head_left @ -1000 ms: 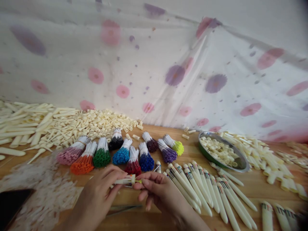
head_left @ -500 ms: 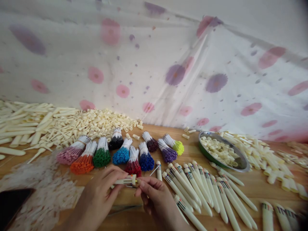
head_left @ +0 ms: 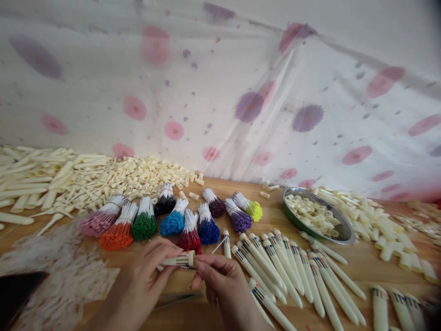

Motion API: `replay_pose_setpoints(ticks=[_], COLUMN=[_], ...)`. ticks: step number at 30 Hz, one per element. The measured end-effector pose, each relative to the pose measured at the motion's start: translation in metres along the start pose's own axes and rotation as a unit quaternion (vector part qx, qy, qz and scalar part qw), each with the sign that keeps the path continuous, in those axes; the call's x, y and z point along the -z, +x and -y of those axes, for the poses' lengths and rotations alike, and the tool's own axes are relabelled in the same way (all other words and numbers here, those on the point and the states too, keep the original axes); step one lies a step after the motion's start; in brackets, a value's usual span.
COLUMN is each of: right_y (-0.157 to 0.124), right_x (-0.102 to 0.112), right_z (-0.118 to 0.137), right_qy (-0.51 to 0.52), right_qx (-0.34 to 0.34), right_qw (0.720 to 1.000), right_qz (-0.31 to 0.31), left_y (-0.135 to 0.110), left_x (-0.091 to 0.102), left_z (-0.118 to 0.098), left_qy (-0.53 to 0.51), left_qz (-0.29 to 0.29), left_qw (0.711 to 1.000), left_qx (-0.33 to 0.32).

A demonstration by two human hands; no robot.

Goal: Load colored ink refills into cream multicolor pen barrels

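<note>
In my left hand [head_left: 144, 276], closed around it, is a cream multicolour pen [head_left: 179, 259], lying sideways with its slotted top to the right. My right hand [head_left: 220, 280] is closed in a pinch at that top end, thumb and forefinger against it; whatever is between the fingertips is hidden. Just beyond the hands lie banded bundles of white-stemmed refills with coloured ends, among them a red bundle [head_left: 190, 232], a dark blue bundle [head_left: 208, 227] and a light blue bundle [head_left: 174, 219]. A short cream pen part [head_left: 226, 243] with a thin white stick [head_left: 218, 245] beside it lies near my right hand.
Several cream pens [head_left: 285, 262] lie in a row at right. Behind them stands a metal bowl [head_left: 349, 232] of slotted parts. Cream pieces [head_left: 148, 172] are heaped at back left, clear slivers [head_left: 58, 271] and a dark flat object [head_left: 20, 294] at left. A flowered sheet [head_left: 206, 82] hangs behind.
My right fingertips have moved closer against the pen's top end, and the yellow bit visible between them and the pen is now covered. The left hand still holds the pen.
</note>
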State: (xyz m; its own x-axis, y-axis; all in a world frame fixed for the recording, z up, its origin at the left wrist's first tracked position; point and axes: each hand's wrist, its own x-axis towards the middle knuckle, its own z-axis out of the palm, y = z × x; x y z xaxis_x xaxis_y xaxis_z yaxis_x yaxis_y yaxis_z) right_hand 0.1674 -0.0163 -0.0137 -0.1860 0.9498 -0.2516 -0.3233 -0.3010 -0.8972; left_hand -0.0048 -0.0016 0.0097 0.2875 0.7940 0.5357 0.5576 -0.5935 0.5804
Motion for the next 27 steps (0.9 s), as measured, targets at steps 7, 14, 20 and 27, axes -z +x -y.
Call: replay_pose_setpoints(ticks=[7, 14, 20, 27], right_y=[0.001, 0.003, -0.003, -0.009], right_x=[0.002, 0.005, -0.001, -0.001], right_z=[0.005, -0.002, 0.015, 0.027], right_qy=[-0.045, -0.058, -0.091, -0.116], right_qx=[0.031, 0.055, 0.02, -0.018], right_qw=[0.998, 0.997, 0.996, 0.993], right_qz=[0.005, 0.002, 0.002, 0.006], left_y=[-0.001, -0.003, -0.004, -0.007], left_x=[-0.001, -0.003, -0.004, -0.006], left_z=[0.001, 0.001, 0.0, 0.005], left_qy=[0.001, 0.03, 0.046, -0.054], left_qz=[0.012, 0.0, -0.007, 0.023], left_qw=[1.0, 0.999, 0.999, 0.996], left_qx=[0.002, -0.014, -0.025, 0.07])
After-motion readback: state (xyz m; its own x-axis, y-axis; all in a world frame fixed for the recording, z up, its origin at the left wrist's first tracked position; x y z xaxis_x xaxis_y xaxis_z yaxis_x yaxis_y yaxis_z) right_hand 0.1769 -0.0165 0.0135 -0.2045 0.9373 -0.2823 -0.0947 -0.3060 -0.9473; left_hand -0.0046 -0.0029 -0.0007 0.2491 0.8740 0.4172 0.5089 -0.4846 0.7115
